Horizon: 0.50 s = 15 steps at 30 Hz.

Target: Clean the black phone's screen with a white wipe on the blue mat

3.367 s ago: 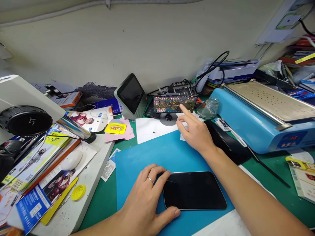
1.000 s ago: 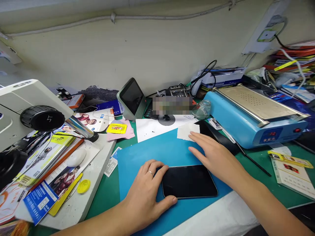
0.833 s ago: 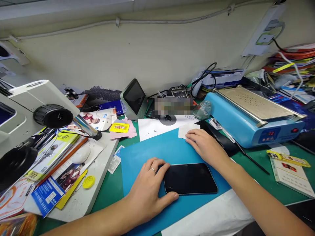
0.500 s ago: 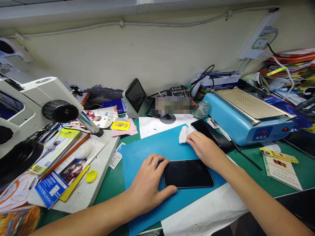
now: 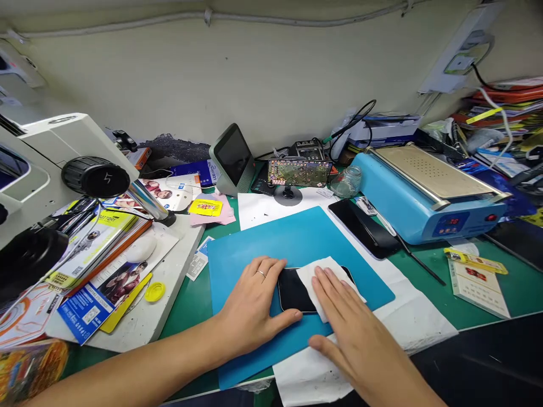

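The right hand [image 5: 345, 325] is laid flat, fingers spread, on a white wipe [image 5: 323, 277], pressing it onto the dark phone [image 5: 291, 289]. The phone's left end is steadied by the left hand [image 5: 254, 302], fingers loose. Half a second ago the wipe was pinched beyond the phone. The glossy black phone lies on the blue mat [image 5: 271, 237] on the bench [image 5: 428, 265].

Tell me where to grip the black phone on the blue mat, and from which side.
Take the slim black glass phone at its left end, from the left, pinching across its long edges. It lies flat, screen up, on the rectangular blue mat, and the left hand holds it just so. The white square wipe under the flat right hand covers the rest.
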Available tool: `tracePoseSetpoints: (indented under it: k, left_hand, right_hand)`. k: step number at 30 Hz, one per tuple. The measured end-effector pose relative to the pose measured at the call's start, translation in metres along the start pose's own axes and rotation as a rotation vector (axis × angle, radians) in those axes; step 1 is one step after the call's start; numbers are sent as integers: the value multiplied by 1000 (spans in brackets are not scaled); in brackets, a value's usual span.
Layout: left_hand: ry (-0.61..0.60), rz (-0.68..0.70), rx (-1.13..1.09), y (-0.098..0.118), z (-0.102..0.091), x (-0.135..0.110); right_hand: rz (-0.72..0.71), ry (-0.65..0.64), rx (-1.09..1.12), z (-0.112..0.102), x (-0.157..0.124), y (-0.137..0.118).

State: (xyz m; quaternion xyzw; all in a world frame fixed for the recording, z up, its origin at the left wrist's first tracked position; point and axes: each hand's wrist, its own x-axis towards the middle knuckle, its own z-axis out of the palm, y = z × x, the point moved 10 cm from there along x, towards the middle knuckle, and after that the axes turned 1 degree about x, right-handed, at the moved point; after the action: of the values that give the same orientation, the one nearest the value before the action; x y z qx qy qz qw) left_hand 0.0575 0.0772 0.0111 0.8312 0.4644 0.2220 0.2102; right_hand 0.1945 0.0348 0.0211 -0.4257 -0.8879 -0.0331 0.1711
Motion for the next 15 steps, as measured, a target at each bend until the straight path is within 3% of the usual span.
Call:
tracePoseSetpoints:
  k: [4, 8, 12, 15]
  left_hand:
    - [19, -41, -75, -4, 2, -2]
    - [29, -1, -83, 1, -1, -2]
    - [6, 16, -34, 3, 0, -2]
    - [-19, -2, -11, 0, 2, -3]
  right_hand:
    - [23, -130, 65, 25, 25, -17]
    - [-5, -199, 155, 30, 36, -36]
    - [-68, -149, 127, 20, 18, -43]
    - [-57, -87, 66, 9, -3, -28]
